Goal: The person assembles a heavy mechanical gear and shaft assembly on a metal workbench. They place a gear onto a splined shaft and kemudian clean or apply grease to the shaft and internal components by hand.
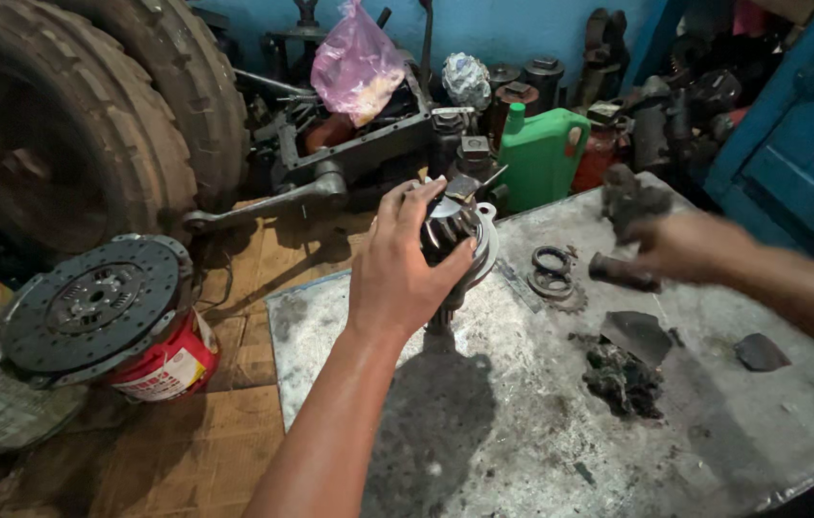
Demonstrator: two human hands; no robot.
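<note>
Two big black tyres point(91, 115) at far left, standing upright, leaning toward the blue wall point(522, 29). Grey metal sheet point(522, 432) flat across the near right, scratched and oily, resting on a wooden surface point(186, 451). Blue cabinet point(790, 144) at far right. Round clutch disc point(91, 302) at left, lying flat on top of a red can point(172, 364). Green plastic jug point(541, 153) at the far edge of the sheet, upright, with dark machine parts crowded around it. Pink plastic bag point(357, 62) behind, on a dark metal frame.

Left hand point(402, 269) above the middle of the sheet, fingers closed around a gear assembly point(460, 235), thumb on the near right side, other fingers over the top. Toothed black gear inside a pale metal flange, with a short shaft below. Long axis nearly upright, a little tilted; shaft end pointing down to the sheet, gear end pointing up and far. Lower end very near the sheet; cannot tell if touching.

Right hand point(685, 249) at right, blurred, closed on a short dark cylinder point(623, 271) lying roughly level, one end pointing left toward the assembly.

Two metal rings point(553, 271) flat on the sheet between the hands. Nearer, a pile of black greasy dirt point(623, 379) and two dark flat pieces point(760, 352).
</note>
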